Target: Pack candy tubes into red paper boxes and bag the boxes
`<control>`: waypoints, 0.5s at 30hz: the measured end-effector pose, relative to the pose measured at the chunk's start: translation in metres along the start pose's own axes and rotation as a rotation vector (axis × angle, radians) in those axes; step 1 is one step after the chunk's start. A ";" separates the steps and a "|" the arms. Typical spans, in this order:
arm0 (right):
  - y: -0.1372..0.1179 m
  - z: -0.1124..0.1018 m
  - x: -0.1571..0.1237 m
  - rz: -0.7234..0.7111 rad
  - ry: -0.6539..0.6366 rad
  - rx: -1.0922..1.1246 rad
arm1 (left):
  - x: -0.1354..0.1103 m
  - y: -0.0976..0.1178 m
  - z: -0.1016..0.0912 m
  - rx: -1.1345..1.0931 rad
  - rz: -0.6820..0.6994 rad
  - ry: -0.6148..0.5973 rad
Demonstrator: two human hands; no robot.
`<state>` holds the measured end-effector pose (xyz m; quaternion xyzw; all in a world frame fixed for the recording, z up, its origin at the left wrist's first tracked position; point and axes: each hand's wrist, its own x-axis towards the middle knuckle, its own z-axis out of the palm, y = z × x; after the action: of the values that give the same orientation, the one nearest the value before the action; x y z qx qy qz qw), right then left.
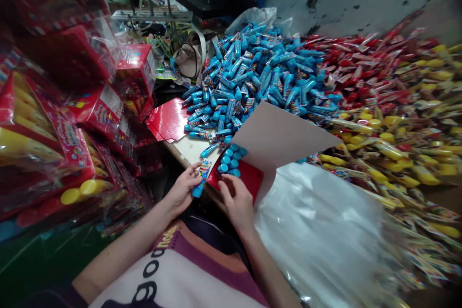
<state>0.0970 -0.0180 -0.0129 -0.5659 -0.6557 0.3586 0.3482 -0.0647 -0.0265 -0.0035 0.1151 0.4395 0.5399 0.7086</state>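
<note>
My left hand (185, 187) grips a blue tube (202, 179) with a colourful printed label, tilted beside the open box. The red box (251, 179) lies at the table's front edge with its pale lid flap (285, 134) raised behind it. Several blue round-capped tubes (231, 158) stand packed together in the box, caps toward me. My right hand (236, 199) is at the near side of the box with fingers bent together just below the caps; what its fingertips hold, if anything, is hidden. One loose blue tube (209, 149) lies on the table left of the box.
Behind the box rises a large heap of blue tubes (260, 67). Red tubes (361, 67) and yellow tubes (393, 149) are piled to the right. Flat red card pieces (169, 120) lie on the left, near stacked filled red boxes (97, 110). Clear plastic (317, 221) spreads at front right.
</note>
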 end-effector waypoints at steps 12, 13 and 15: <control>0.013 -0.030 -0.020 0.033 0.222 -0.076 | 0.017 -0.039 -0.012 0.372 0.247 0.165; 0.015 -0.037 -0.015 -0.005 0.221 -0.134 | 0.026 -0.040 -0.018 0.484 0.277 0.172; 0.015 -0.044 -0.008 -0.073 0.174 -0.214 | 0.041 -0.043 -0.025 0.625 0.287 0.156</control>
<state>0.1428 -0.0208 -0.0042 -0.6047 -0.6776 0.2231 0.3543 -0.0536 -0.0158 -0.0667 0.3453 0.6158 0.4807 0.5202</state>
